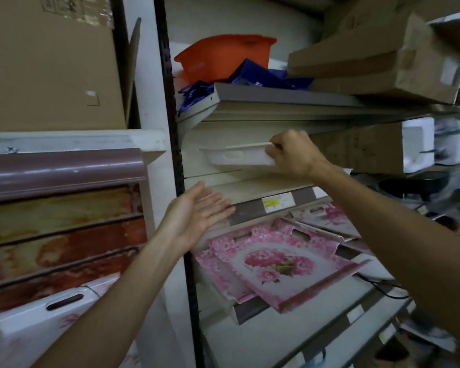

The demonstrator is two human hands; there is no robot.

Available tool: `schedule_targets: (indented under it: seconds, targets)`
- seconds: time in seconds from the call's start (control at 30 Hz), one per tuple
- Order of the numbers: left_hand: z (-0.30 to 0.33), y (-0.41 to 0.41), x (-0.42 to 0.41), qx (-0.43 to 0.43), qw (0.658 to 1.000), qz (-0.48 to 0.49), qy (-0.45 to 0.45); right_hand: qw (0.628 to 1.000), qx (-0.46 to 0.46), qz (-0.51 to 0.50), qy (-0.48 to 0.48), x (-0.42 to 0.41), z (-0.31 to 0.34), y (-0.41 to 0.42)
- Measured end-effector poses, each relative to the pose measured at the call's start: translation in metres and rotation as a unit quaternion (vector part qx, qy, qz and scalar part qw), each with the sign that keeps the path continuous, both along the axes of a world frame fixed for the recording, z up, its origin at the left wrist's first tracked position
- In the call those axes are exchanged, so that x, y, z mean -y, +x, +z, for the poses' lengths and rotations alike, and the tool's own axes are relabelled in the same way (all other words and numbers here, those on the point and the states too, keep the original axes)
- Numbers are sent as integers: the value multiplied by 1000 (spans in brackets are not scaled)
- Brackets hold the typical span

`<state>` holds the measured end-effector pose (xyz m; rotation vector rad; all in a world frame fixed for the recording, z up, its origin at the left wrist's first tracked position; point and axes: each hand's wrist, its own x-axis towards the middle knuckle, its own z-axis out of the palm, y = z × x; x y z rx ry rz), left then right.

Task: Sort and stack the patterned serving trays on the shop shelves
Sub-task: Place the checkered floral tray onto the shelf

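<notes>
My right hand (290,152) grips the right end of one white tray (237,155), held up against the back of the middle shelf (250,189), its handle slot facing me. My left hand (197,213) is released, palm up and fingers spread, just below that shelf's front edge. On the lower shelf (250,312) I count at least three pink floral trays (279,264) overlapping loosely; a fourth tray (37,317) shows at lower left. One orange tub (223,57) sits above.
</notes>
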<state>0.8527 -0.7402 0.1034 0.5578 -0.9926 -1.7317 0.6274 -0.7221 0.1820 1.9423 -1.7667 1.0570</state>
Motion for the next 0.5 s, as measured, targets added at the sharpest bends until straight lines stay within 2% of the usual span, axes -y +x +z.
schedule_targets:
  seconds: [0.1, 0.23, 0.5]
  targets:
    - [25, -43, 19, -34, 997, -44, 57, 999, 9, 37, -3, -9, 5, -21]
    - [52, -94, 36, -62, 992, -49, 98, 999, -1, 42, -10, -17, 10, -46]
    - [67, -154, 49, -60, 997, 4, 52, 998, -14, 64, -16, -31, -4, -77]
